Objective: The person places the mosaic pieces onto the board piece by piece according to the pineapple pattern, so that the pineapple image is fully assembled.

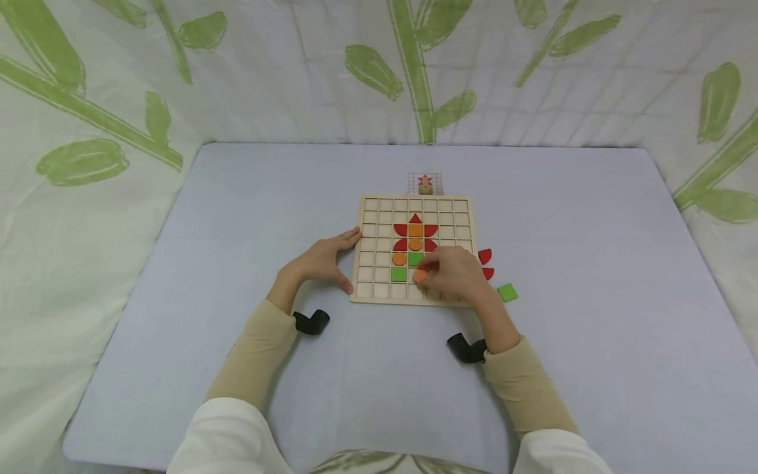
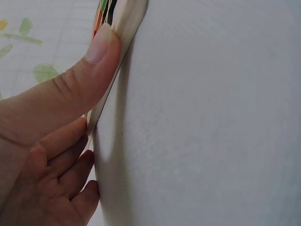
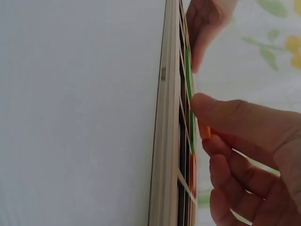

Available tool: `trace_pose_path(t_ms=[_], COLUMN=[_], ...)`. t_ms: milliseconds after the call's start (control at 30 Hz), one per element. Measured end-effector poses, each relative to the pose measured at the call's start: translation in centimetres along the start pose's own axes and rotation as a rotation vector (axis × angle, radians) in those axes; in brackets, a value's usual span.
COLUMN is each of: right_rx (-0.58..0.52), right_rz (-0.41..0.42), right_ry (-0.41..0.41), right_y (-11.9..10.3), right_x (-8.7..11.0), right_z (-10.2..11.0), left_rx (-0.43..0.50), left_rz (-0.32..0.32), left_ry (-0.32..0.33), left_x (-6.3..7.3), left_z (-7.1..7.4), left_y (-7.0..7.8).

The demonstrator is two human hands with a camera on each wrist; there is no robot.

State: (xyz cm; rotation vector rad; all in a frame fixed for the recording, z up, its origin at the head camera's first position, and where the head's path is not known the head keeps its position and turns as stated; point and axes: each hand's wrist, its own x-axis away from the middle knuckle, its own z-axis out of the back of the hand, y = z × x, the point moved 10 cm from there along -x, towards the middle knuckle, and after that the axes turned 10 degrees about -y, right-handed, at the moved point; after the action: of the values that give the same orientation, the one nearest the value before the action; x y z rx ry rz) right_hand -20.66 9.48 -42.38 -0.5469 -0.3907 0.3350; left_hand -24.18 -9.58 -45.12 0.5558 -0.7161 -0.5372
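A square wooden grid board (image 1: 373, 289) lies on the table, holding red, orange and green flat pieces in its middle columns. My left hand (image 1: 322, 260) rests against the board's left edge, with fingers and thumb spread along it; in the left wrist view the thumb (image 2: 101, 56) touches the rim. Over the lower middle cells, my right hand (image 1: 454, 271) pinches an orange round tile (image 1: 420, 276) between thumb and fingers. That orange tile (image 3: 204, 129) is tilted just above the board in the right wrist view. A green square tile (image 1: 416, 259) lies in the cell above it.
Two red rounded pieces (image 1: 485, 256) lie by the board's right edge, and a loose green square (image 1: 507, 292) sits right of my right wrist. Behind the board is a small pattern card (image 1: 425, 184) with a grid. A leaf-patterned cloth (image 1: 266, 72) hangs around the table.
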Motion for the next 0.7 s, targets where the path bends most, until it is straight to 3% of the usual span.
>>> trace_pose_path(t_ms=[700], right_rx=[-0.017], right_rz=[-0.029], right_ry=[-0.001], right_y=[-0.23], right_x=[-0.43], right_z=[-0.69], left_rx=[0.007], left_rz=[0.001], left_ry=[-0.001], left_x=[0.06], left_z=[0.01], left_y=[0.06])
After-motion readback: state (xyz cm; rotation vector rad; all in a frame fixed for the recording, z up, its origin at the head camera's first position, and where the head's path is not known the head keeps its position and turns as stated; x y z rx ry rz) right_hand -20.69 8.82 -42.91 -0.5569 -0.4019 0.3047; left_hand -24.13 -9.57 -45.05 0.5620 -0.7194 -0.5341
